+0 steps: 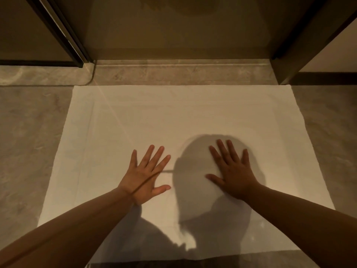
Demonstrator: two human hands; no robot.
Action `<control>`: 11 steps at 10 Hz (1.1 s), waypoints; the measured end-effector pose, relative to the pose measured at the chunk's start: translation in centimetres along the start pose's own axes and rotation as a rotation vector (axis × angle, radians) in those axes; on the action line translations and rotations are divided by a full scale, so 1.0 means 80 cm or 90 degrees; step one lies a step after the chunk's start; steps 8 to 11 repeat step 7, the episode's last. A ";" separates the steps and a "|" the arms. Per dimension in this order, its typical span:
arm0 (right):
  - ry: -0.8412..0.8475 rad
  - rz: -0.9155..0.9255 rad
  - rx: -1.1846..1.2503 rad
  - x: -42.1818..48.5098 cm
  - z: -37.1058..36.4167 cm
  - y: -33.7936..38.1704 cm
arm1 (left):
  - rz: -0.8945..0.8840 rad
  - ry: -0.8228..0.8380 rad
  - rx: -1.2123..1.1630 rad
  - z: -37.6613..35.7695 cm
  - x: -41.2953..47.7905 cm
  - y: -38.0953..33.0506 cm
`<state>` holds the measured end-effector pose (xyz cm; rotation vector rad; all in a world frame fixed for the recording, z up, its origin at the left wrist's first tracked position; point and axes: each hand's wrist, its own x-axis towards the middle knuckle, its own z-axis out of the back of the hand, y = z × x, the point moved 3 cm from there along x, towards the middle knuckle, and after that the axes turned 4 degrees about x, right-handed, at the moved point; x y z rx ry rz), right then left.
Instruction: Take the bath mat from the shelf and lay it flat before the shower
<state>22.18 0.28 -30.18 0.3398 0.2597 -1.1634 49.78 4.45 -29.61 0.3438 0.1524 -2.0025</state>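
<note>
A white bath mat point(135, 117) lies spread flat on the grey stone floor, its far edge against the raised threshold point(183, 72) of the shower. My left hand point(147, 175) rests palm down on the mat's middle, fingers spread. To its right, my right hand point(232, 171) also lies palm down with fingers apart, inside the dark shadow of my head. Neither hand holds anything. My forearms and that shadow hide part of the mat's near half.
The shower opening point(183, 26) lies straight ahead, framed by a dark door frame point(63, 35) on the left and a dark post point(301, 39) on the right. Grey marble floor point(29, 142) flanks the mat on both sides.
</note>
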 end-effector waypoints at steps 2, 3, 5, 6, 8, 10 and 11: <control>0.001 -0.122 0.013 -0.019 0.004 -0.053 | 0.007 -0.006 0.006 0.005 0.000 0.000; -0.043 -0.072 0.036 -0.014 0.005 -0.022 | -0.052 -0.033 0.006 0.010 0.001 -0.018; -0.017 0.066 -0.001 -0.021 -0.016 0.024 | -0.088 -0.008 0.010 -0.003 -0.001 -0.045; -0.022 -0.007 -0.010 -0.033 -0.010 -0.017 | -0.099 -0.017 0.024 0.001 -0.002 -0.041; -0.006 -0.081 0.010 -0.042 -0.004 -0.049 | -0.097 -0.008 0.009 0.006 -0.002 -0.042; -0.006 -0.081 0.010 -0.042 -0.004 -0.049 | -0.097 -0.008 0.009 0.006 -0.002 -0.042; -0.006 -0.081 0.010 -0.042 -0.004 -0.049 | -0.097 -0.008 0.009 0.006 -0.002 -0.042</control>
